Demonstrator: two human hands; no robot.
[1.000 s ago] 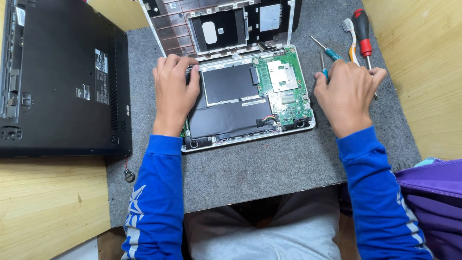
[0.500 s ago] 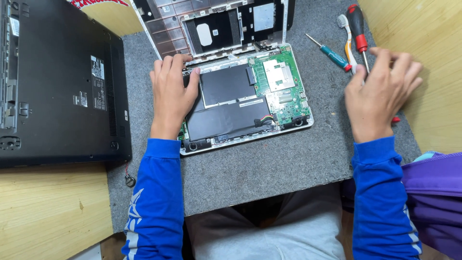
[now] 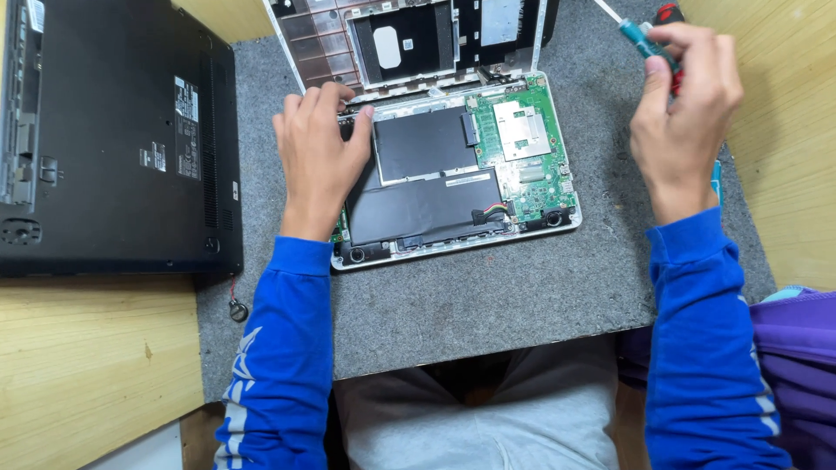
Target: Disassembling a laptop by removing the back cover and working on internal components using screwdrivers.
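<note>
An opened small laptop (image 3: 453, 174) lies on a grey felt mat (image 3: 488, 296), its black battery packs and green circuit board exposed. My left hand (image 3: 318, 157) rests flat on the laptop's left side, fingers by the upper left corner. My right hand (image 3: 684, 104) is raised to the right of the laptop and grips a teal-handled screwdriver (image 3: 634, 33), whose thin shaft points up and left. A red-handled tool (image 3: 669, 12) shows just behind my fingers.
The laptop's removed bottom cover (image 3: 409, 39) lies above the open unit. A larger black laptop (image 3: 113, 139) lies upside down at the left, over the mat's edge. A coin cell on a wire (image 3: 238, 309) sits near the mat's left edge. Purple fabric (image 3: 797, 365) is at the right.
My right hand moved from the laptop's right edge to the tools at the right and lifted the teal screwdriver. My left hand has stayed on the laptop.
</note>
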